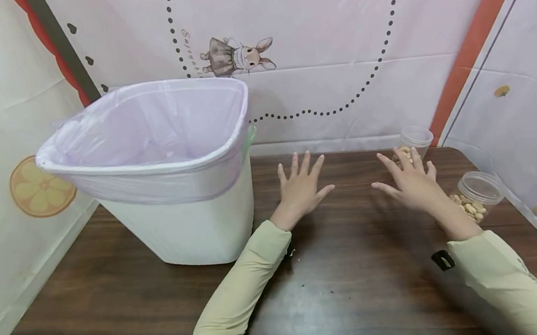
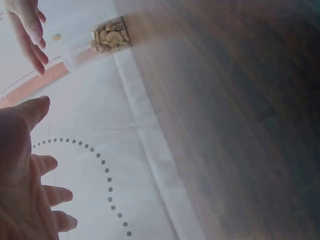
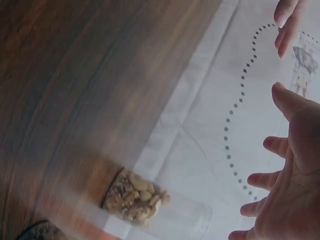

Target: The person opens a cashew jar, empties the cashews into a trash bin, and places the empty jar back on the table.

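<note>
My left hand [image 1: 300,191] hovers above the table just right of the bin, fingers spread and nothing held. To its right, my right hand [image 1: 416,184] is likewise spread and holds nothing. Behind the right fingertips stands a clear open jar [image 1: 417,137], partly hidden, with nuts in its lower part. A second clear jar [image 1: 481,188] of pale nuts is beside the right wrist, partly covered by the forearm. In the right wrist view, nuts [image 3: 137,197] fill the bottom of a jar, apart from the right hand [image 3: 300,155]. Cashew-shaped nuts [image 2: 111,36] show in the left wrist view.
A white bin [image 1: 196,228] with a pale purple liner [image 1: 178,184] stands at the left on the dark wooden table [image 1: 339,301]. Tiny dark crumbs lie near the table's middle. Printed cloth [image 1: 314,33] encloses the back and both sides.
</note>
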Motion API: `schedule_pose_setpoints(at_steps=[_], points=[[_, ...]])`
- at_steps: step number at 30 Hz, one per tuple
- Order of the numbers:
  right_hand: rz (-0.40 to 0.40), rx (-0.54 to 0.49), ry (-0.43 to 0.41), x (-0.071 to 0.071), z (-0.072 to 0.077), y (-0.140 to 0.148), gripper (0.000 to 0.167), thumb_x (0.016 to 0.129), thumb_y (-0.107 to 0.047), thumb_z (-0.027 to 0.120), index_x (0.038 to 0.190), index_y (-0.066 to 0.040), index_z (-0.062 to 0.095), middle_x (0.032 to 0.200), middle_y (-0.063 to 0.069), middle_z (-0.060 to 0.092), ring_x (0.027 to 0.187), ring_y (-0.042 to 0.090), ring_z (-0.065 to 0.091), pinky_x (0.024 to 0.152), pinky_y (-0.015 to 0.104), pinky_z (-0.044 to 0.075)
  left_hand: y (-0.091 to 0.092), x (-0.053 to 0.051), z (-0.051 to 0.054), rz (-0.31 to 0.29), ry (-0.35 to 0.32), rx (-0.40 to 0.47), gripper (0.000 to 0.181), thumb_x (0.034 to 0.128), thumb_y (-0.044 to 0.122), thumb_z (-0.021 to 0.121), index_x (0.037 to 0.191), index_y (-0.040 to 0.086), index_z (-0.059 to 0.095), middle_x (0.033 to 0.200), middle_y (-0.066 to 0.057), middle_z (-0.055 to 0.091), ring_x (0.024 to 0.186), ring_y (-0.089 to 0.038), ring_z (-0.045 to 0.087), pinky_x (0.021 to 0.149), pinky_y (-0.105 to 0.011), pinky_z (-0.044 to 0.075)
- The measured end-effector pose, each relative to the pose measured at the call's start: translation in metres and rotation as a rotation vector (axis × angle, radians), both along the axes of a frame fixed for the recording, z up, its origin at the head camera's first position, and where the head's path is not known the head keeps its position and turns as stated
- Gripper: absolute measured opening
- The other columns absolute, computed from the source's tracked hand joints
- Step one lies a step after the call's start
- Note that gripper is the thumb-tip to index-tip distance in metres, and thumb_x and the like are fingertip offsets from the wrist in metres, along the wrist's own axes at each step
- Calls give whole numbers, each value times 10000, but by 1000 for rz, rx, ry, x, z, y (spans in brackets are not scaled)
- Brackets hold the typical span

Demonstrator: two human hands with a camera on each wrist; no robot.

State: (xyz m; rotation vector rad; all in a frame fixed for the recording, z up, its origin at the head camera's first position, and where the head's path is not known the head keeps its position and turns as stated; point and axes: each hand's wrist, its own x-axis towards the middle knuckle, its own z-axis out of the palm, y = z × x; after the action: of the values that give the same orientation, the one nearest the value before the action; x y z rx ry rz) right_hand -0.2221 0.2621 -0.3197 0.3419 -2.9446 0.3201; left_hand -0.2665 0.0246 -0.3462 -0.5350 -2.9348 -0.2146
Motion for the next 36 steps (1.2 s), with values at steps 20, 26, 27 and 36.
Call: schedule_pose_setpoints(at_steps=[20,26,27,36], points=[[-100,-24,35,35,16,48,705,905,-522,420,1438,-109,213,1424,304,142,1291,539,-39,881,742,37,21,13,9,-72,75,47,741,842,652,388,1458,322,140,1515,18,158,1388,-243,78,1072,-550,65],[-150,-31,9,43,18,69,717,910,-519,406,1457,-133,150,1437,299,97,1281,549,-73,870,743,33,27,15,8,-87,111,37,744,836,661,387,1455,318,159,1505,17,201,1383,-232,130,1070,-543,109],[-155,-33,8,45,17,72,718,911,-517,404,1458,-135,141,1440,298,87,1280,548,-80,869,744,31,28,16,8,-91,116,41,743,834,661,390,1454,316,165,1502,16,212,1381,-228,140,1069,-541,120],[-217,-56,-3,55,15,94,732,914,-503,406,1461,-121,107,1439,315,54,1278,543,-108,860,748,20,36,22,9,-147,119,109,746,828,639,444,1445,287,215,1479,20,270,1366,-190,196,1063,-522,177]])
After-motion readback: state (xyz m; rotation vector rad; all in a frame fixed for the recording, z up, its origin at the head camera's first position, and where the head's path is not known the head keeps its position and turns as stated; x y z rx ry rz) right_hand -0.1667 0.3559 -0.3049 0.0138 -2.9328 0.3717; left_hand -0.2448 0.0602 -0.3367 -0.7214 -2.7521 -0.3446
